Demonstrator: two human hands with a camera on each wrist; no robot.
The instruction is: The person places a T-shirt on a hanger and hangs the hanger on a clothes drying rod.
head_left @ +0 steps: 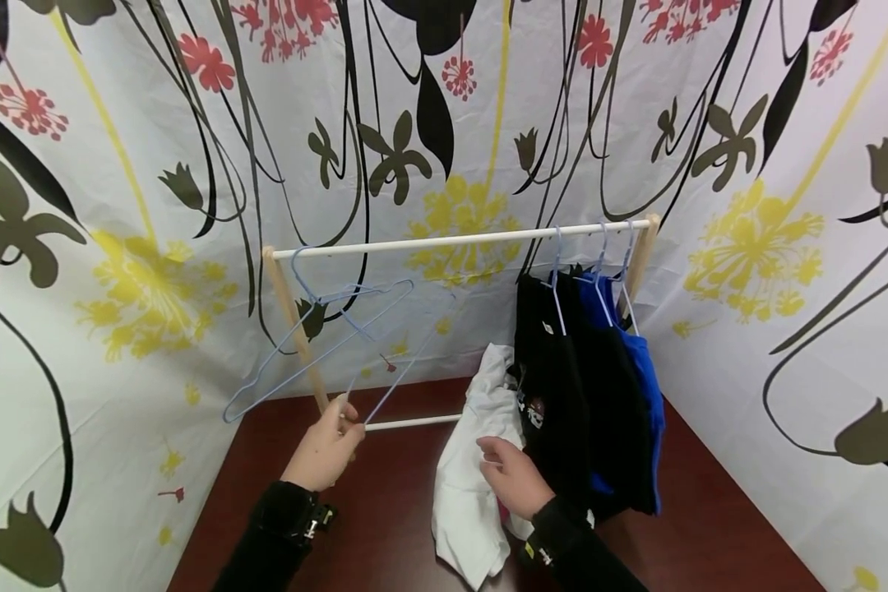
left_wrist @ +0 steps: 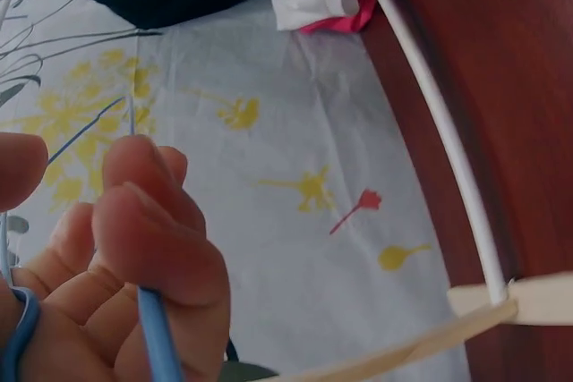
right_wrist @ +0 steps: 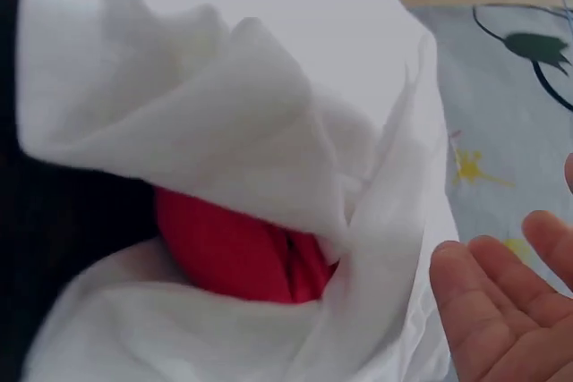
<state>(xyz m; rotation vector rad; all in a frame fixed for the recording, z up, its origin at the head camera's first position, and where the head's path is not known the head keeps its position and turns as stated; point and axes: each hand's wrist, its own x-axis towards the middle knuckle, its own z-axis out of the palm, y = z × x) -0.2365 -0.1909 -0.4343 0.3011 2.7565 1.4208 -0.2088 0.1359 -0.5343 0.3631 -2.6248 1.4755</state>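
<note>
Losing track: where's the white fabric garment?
In the head view, the white garment lies right of centre on the dark-red table, beside hanging black garments.

Garment [head_left: 469, 485] left of hung clothes [head_left: 599, 395]

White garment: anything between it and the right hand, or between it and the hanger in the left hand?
Nothing visible stands between the right hand and the white garment. Nor does anything visible block the gap from garment to the blue hanger in the left hand; the black clothes hang to the garment's right.
</note>
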